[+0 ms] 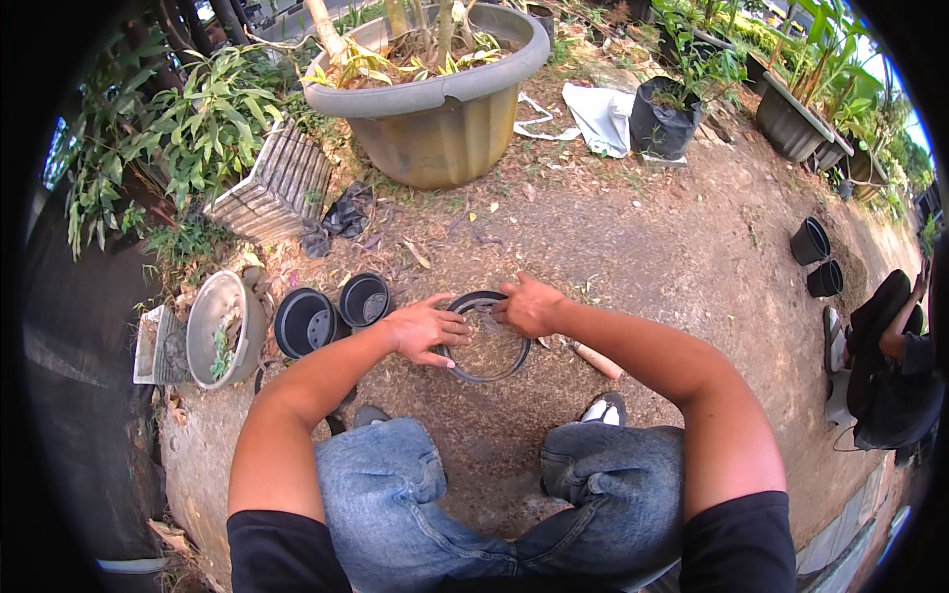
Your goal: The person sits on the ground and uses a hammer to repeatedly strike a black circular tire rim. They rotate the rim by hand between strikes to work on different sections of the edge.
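Between my feet and the large planter sits a round black plant pot [526, 358], seen from above, with brown soil-like matter inside its rim. My left hand [427, 328] lies over its left edge, fingers spread across the rim and thumb apart. At the far right edge, my right hand [531, 304] has its fingers bent over the rim; their tips are partly hidden. Close by on the right, a hand tool with a light orange-brown handle [599, 361] lies on the ground, its metal end near the pot.
Black pots [306, 324] and a grey oval bowl [225, 331] stand at left. A big planter [435, 133] is ahead, beside a ridged block [275, 186]. A black plant bag [664, 119] and two small black pots [811, 240] are rightward. Another person [895, 381] crouches far right.
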`<control>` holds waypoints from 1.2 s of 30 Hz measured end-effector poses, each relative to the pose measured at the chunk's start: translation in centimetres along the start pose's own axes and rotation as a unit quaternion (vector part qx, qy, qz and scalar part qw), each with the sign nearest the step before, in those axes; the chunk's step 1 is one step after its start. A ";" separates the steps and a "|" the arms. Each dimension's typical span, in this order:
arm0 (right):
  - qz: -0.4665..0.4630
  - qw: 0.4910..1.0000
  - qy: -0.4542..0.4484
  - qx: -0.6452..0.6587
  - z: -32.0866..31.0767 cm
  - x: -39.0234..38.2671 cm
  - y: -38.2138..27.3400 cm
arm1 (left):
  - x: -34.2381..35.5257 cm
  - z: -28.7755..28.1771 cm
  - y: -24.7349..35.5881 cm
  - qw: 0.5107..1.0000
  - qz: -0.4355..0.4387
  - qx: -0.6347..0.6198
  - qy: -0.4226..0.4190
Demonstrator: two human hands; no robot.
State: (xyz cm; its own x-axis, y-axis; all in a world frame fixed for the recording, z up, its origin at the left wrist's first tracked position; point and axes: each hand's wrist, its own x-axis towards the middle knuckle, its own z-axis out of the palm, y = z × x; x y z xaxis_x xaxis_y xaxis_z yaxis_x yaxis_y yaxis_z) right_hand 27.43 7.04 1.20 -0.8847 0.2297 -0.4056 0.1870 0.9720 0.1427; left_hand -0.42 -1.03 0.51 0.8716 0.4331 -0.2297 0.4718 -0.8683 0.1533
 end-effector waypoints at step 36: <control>0.059 0.972 -0.012 0.228 -1.2 -4.4 -7.2 | -0.9 1.6 3.3 0.992 -0.060 0.021 0.105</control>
State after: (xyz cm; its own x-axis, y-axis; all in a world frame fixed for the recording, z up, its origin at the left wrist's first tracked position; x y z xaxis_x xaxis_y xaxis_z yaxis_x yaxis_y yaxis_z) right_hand 29.52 -1.02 3.06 -0.8368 0.3370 -0.4315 0.4608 0.8592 -0.2225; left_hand 0.11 -4.63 -0.28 0.8206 0.5702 -0.0385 0.5710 -0.8154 0.0950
